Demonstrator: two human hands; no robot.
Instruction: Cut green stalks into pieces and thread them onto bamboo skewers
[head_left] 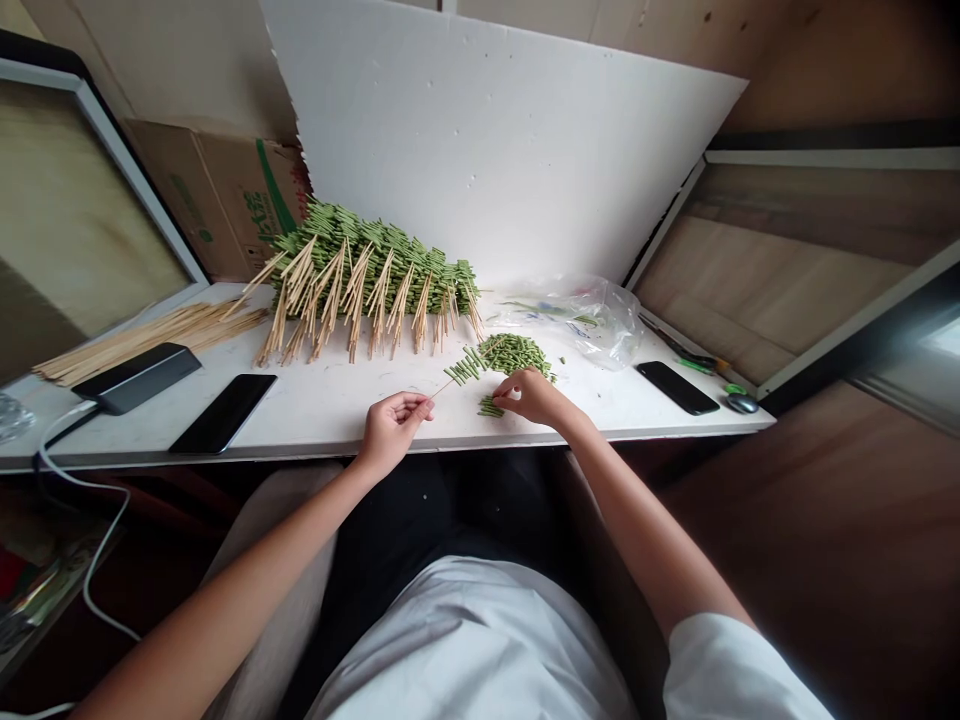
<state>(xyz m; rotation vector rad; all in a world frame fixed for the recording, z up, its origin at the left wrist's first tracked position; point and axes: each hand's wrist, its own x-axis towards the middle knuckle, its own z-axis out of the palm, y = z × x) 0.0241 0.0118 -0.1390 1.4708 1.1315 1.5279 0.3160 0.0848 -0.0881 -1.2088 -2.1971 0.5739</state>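
Note:
Between thumb and fingers, my left hand (395, 428) pinches the bare end of a bamboo skewer (442, 388). Several short cut green bean pieces (465, 366) are threaded crosswise along the skewer's far part. My right hand (536, 398) is closed in a pinch at a small row of loose bean pieces (490, 407) on the table; what sits between its fingertips is too small to make out. Just beyond the right hand lies a heap of cut green beans (517, 352). A large stack of filled bean skewers (375, 260) rests behind, stick ends pointing toward me.
Bare skewers (150, 335) lie at the left, near a dark device (139, 378) with a white cable and a phone (223, 413). A clear plastic bag (600, 320), another phone (677, 387) and a mouse (741, 403) are at the right. A white board (495, 140) stands behind.

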